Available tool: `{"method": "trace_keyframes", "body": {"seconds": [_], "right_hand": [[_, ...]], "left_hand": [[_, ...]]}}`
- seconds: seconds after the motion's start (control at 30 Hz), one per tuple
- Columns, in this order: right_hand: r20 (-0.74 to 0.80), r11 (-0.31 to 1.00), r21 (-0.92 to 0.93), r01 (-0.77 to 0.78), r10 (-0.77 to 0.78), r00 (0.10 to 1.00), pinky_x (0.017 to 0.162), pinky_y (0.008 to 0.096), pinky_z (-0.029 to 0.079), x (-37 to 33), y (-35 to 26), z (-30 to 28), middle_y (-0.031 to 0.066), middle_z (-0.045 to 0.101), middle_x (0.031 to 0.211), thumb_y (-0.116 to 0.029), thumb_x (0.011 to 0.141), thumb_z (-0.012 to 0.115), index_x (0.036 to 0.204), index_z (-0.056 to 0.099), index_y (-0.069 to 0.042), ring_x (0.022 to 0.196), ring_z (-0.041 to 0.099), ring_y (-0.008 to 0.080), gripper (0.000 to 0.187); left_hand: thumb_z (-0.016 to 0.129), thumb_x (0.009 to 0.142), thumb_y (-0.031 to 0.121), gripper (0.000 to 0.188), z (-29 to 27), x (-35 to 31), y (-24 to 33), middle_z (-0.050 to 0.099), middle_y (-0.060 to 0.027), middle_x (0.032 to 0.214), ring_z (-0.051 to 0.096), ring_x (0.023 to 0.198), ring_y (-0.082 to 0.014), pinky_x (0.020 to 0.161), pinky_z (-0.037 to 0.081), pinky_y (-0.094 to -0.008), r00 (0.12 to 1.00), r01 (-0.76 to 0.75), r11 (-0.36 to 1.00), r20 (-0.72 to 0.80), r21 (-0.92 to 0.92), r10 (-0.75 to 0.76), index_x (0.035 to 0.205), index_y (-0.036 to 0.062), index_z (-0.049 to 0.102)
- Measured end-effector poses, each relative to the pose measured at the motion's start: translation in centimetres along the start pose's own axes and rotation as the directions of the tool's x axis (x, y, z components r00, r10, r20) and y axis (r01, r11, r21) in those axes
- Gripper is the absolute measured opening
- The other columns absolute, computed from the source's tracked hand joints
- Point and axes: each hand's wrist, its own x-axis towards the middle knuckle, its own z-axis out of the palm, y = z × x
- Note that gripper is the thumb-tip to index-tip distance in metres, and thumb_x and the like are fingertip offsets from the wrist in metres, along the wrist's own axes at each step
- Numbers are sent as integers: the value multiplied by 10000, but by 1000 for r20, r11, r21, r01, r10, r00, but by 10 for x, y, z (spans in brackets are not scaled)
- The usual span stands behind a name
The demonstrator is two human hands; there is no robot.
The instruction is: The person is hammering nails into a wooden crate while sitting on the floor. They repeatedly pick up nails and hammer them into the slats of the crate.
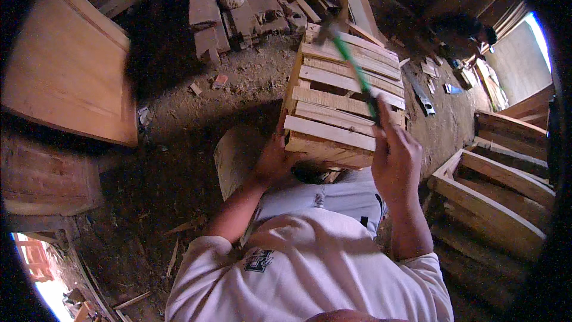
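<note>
A slatted wooden crate (333, 101) rests tilted at my lap, its row of pale slats facing up with gaps between them. At its near left corner my left hand (276, 158) grips the side; some of the fingers are hidden by the wood. My right hand (396, 149) is wrapped round the dark grip of a hammer (354, 64) with a green handle. The hammer slants over the slats, and its head, smeared by motion, is above the far left part of the crate. Whether the head touches the wood I cannot tell.
Rough boards (244, 6) lie piled beyond the crate. A wooden panel (71, 59) stands at left, and wooden frames (494, 185) stand at right. A handsaw (424, 100) lies on the dirt floor among scraps and shavings.
</note>
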Motion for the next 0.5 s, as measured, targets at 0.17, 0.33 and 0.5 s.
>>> {"method": "trace_keyframes", "body": {"seconds": [0.17, 0.33, 0.5], "right_hand": [[-236, 992, -78, 96, -112, 965, 666, 487, 578, -21, 21, 40, 242, 720, 1129, -45, 974, 621, 1595, 413, -104, 829, 719, 414, 657], [118, 994, -22, -107, 109, 987, 628, 527, 555, -30, 32, 20, 214, 705, 891, -82, 933, 675, 1628, 361, -212, 720, 686, 437, 774], [-358, 970, 76, -231, 243, 902, 760, 443, 556, -71, 75, -15, 245, 739, 1104, -70, 1002, 637, 1518, 538, -97, 829, 728, 340, 526]], "left_hand": [[794, 871, 395, 1122, 7, 1, -5, 377, -261, 1620, 415, 1484, -402, 1219, 352, -464, 998, -50, 993, -29, 104, 54, 1649, 8, 84], [785, 873, 394, 968, 15, 5, -21, 483, -204, 1532, 471, 1442, -324, 1200, 377, -468, 991, 135, 984, 38, -120, -131, 1584, -2, 262], [675, 932, 532, 913, -9, -26, -50, 465, -208, 1546, 433, 1461, -330, 1212, 342, -471, 992, -124, 991, 11, 53, 123, 1566, -12, 305]]}}
